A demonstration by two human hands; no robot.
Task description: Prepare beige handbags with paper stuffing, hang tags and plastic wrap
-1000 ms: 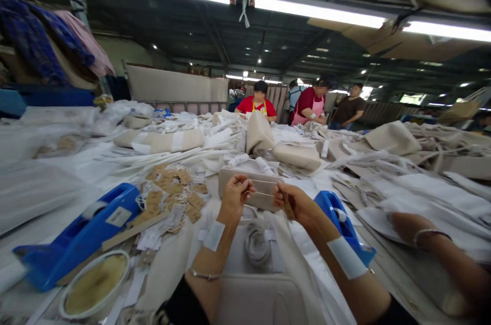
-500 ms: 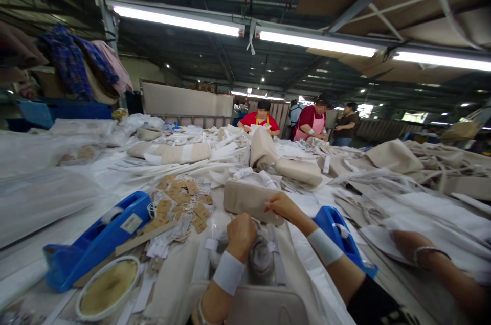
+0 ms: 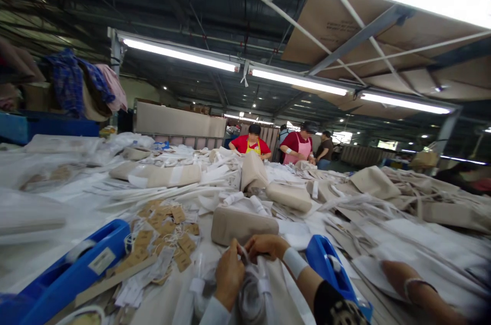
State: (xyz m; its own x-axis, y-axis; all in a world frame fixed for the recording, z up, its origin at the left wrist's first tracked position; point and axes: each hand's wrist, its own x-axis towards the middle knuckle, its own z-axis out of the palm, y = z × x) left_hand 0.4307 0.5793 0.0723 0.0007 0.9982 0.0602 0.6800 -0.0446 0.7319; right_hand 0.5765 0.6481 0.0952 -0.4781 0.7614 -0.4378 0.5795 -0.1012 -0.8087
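Side by side, my left hand (image 3: 230, 271) and my right hand (image 3: 265, 247) pinch a pale strap (image 3: 244, 252) between them; its details are partly hidden by my fingers. Just below them lies a coiled strap roll (image 3: 251, 297) in clear wrapping, with a white band (image 3: 264, 284) at its side. Behind my hands a beige bag (image 3: 243, 225) with rounded corners stands close to my fingertips. White wrapped rolls (image 3: 233, 198) rest at its top edge.
Blue tape dispensers stand left (image 3: 72, 269) and right (image 3: 332, 266). Brown cardboard tags (image 3: 169, 228) lie in a pile. Another person's hand (image 3: 399, 274) reaches in from the right, on white sheets. Beige bags (image 3: 253, 174) and co-workers (image 3: 251, 143) are farther back.
My right hand has left the front of the beige bag and come down and left to meet my left hand at the strap. The camera view has tilted up.
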